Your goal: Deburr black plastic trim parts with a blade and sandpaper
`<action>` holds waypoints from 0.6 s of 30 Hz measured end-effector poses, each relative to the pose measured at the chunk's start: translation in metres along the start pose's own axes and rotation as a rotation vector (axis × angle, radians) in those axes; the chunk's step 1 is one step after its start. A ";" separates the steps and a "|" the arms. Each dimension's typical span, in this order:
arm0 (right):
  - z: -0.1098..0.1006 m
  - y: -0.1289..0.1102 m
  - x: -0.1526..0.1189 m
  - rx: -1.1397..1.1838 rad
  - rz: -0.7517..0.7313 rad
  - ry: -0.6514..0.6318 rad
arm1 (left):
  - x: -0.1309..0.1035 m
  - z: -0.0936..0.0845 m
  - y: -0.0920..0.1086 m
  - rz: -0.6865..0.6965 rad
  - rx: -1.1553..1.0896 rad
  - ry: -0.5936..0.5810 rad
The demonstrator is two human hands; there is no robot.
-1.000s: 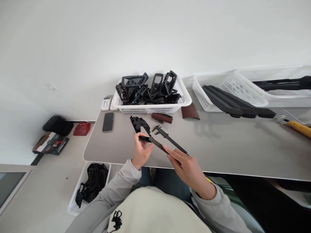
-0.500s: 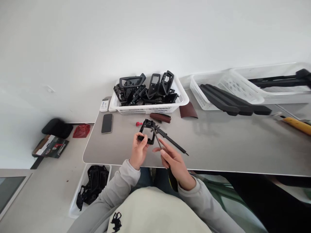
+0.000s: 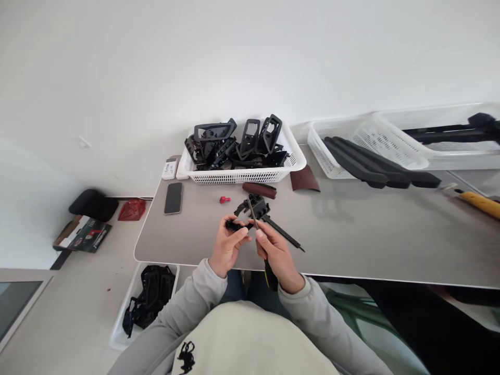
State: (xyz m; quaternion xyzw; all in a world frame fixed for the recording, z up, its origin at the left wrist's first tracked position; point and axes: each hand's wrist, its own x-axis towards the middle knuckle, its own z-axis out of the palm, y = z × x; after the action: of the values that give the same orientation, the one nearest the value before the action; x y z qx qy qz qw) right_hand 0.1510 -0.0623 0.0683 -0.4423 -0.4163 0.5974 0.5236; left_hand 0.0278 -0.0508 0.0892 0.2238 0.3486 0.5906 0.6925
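My left hand [image 3: 227,245] is closed on the near edge of a black plastic frame [image 3: 258,207], which is tilted above the table. My right hand [image 3: 276,255] grips a file [image 3: 252,211] with a slim grey metal blade and a black and yellow handle. Its blade lies across the frame, pointing away from me; the exact contact is too small to tell. Behind the frame, a black caliper [image 3: 283,233] rests on the table, its far end hidden. A small red piece [image 3: 224,199] and a dark red rolled sheet [image 3: 260,190] lie just beyond my hands.
A white basket [image 3: 234,177] of black plastic frames stands at the back. Curved brown sandpaper [image 3: 305,179] lies beside it. Further right are white baskets [image 3: 322,151] with long black parts and a yellow-handled tool [image 3: 478,202]. A phone [image 3: 173,198] lies left; a bin [image 3: 127,312] stands below.
The frame has turned and tilted in my left hand, now covering the caliper's jaws. My right hand has moved left and closer to my left hand, with the file held more upright.
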 end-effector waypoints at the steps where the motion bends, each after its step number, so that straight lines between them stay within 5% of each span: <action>1: 0.000 0.000 0.000 -0.017 -0.007 0.003 | -0.001 0.001 -0.001 0.007 0.009 0.015; 11: -0.005 -0.006 -0.005 -0.062 -0.034 -0.076 | 0.003 -0.009 0.003 0.054 -0.032 -0.017; 18: -0.009 -0.010 -0.027 -0.022 0.201 -0.213 | 0.010 -0.014 -0.004 0.245 0.014 0.035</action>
State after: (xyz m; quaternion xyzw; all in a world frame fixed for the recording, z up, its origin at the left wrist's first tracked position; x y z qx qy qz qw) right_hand 0.1638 -0.0878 0.0776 -0.4218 -0.4295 0.6857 0.4092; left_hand 0.0208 -0.0429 0.0749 0.2591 0.3345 0.6723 0.6074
